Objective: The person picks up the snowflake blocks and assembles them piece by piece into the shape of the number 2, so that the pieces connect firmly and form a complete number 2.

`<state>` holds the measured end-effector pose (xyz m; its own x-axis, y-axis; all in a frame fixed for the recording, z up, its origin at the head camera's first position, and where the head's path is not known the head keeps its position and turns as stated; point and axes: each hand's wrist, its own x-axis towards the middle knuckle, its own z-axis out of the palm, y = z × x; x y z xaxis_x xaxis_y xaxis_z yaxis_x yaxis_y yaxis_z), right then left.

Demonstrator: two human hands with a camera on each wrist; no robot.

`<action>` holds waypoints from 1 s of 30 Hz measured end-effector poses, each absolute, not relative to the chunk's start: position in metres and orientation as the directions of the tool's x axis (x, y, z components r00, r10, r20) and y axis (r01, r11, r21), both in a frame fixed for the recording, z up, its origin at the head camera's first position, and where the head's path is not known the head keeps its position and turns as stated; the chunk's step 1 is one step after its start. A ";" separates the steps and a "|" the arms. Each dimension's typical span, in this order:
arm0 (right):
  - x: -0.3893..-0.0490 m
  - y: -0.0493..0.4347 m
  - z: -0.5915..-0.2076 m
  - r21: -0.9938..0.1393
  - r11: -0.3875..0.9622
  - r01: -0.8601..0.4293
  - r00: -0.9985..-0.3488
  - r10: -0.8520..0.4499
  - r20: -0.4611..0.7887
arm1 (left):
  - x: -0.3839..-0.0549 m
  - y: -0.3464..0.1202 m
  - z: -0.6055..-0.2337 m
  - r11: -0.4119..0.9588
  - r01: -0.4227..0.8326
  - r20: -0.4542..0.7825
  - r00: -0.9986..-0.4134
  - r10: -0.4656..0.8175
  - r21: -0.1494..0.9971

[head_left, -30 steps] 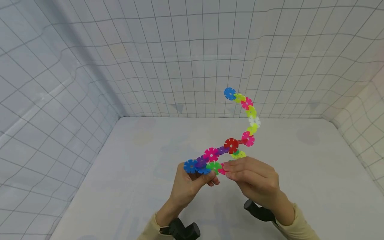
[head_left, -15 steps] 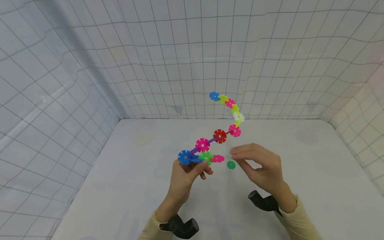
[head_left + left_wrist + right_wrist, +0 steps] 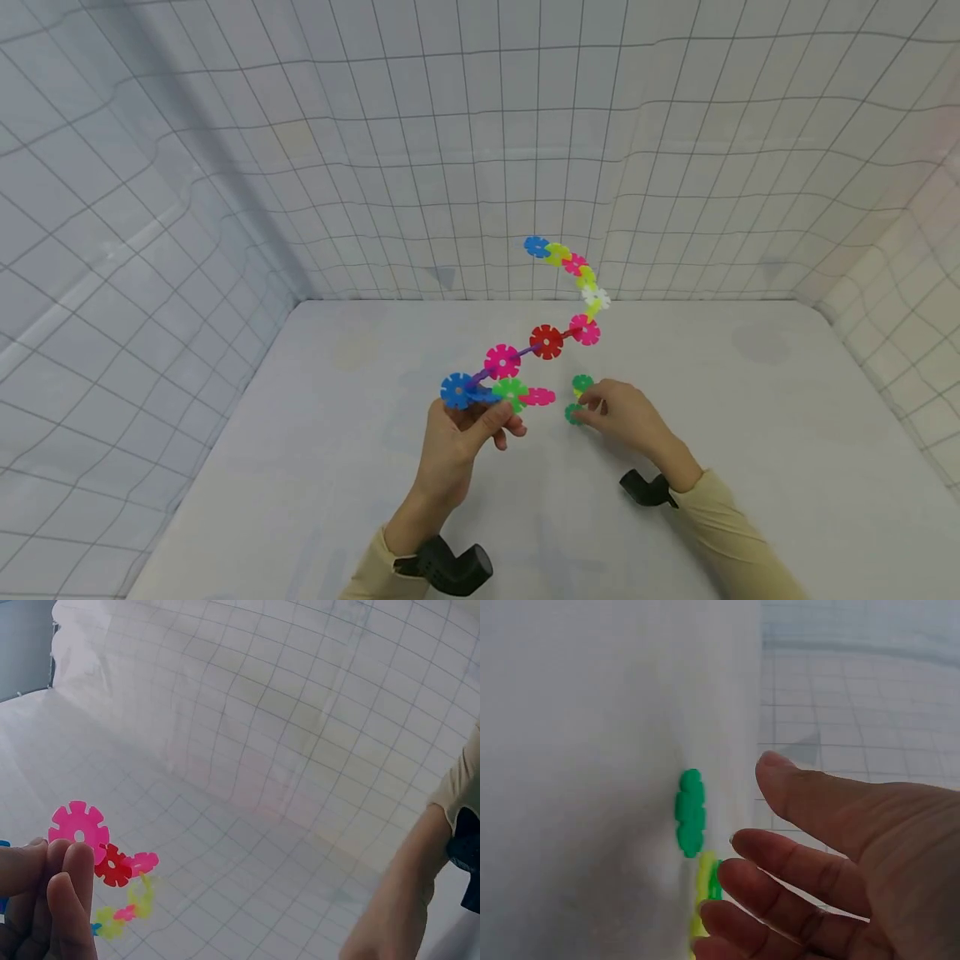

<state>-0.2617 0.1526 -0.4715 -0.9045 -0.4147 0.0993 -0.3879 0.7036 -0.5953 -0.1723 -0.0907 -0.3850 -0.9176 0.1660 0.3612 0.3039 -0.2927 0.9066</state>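
My left hand [image 3: 453, 454] pinches a curved chain of interlocking plastic snowflake discs, with its thumb on the light green disc [image 3: 510, 393]. A pink disc [image 3: 537, 397] sticks out to the right from that one. From the blue disc [image 3: 457, 390] the chain runs up through a red disc [image 3: 546, 342] to a blue end disc [image 3: 536, 247]. Low over the table, my right hand [image 3: 626, 417] has its fingers spread beside loose discs. In the right wrist view, a dark green disc [image 3: 691, 814] and a yellow one [image 3: 702, 896] lie by the parted thumb and fingers.
The white table [image 3: 360, 500] runs back to a white wall with a grey grid [image 3: 465, 167]. Similar grid walls stand left and right. Black camera mounts [image 3: 453, 567] sit on both wrists.
My right hand has let go of the pink end disc and moved down to the loose discs on the table. The left hand has shifted slightly left with the chain.
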 end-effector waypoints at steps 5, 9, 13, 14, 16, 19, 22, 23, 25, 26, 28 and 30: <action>-0.265 0.147 -0.485 -0.574 0.740 -0.350 -0.920 -0.387 0.063 | -0.173 -0.091 -0.385 -0.308 0.315 0.380 -0.907 0.180 0.898; -0.265 0.144 -0.488 -0.592 0.745 -0.308 -0.934 -0.356 0.037 | -0.172 -0.091 -0.385 -0.319 0.328 0.399 -0.896 0.192 0.889; -0.267 0.144 -0.489 -0.622 0.737 -0.266 -0.944 -0.331 0.011 | -0.171 -0.091 -0.385 -0.308 0.344 0.413 -0.889 0.196 0.887; -0.268 0.144 -0.490 -0.629 0.734 -0.256 -0.945 -0.327 0.004 | -0.171 -0.092 -0.385 -0.305 0.351 0.419 -0.886 0.196 0.885; -0.270 0.144 -0.490 -0.641 0.730 -0.236 -0.947 -0.321 -0.017 | -0.171 -0.092 -0.385 -0.304 0.365 0.433 -0.879 0.198 0.880; -0.273 0.144 -0.491 -0.650 0.728 -0.219 -0.944 -0.325 -0.046 | -0.171 -0.093 -0.385 -0.314 0.378 0.451 -0.869 0.203 0.871; -0.274 0.144 -0.489 -0.653 0.723 -0.226 -0.939 -0.340 -0.051 | -0.170 -0.092 -0.385 -0.324 0.377 0.454 -0.866 0.209 0.868; -0.273 0.144 -0.488 -0.656 0.718 -0.231 -0.938 -0.345 -0.047 | -0.169 -0.092 -0.385 -0.325 0.373 0.450 -0.868 0.209 0.869; -0.272 0.143 -0.488 -0.667 0.705 -0.241 -0.935 -0.353 -0.036 | -0.168 -0.092 -0.385 -0.324 0.363 0.440 -0.874 0.208 0.874; -0.271 0.143 -0.488 -0.674 0.695 -0.251 -0.933 -0.358 -0.022 | -0.168 -0.092 -0.384 -0.325 0.359 0.436 -0.876 0.206 0.875; -0.269 0.143 -0.489 -0.687 0.675 -0.269 -0.929 -0.369 0.002 | -0.167 -0.091 -0.384 -0.325 0.356 0.432 -0.879 0.202 0.876; -0.267 0.143 -0.489 -0.703 0.649 -0.292 -0.924 -0.382 0.032 | -0.167 -0.091 -0.383 -0.326 0.353 0.429 -0.881 0.200 0.877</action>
<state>-0.2669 0.1427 -0.4886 -0.9237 -0.3818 0.0316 -0.2921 0.6486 -0.7028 -0.1674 -0.0906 -0.3835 -0.8807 0.2000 0.4293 0.3533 -0.3264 0.8767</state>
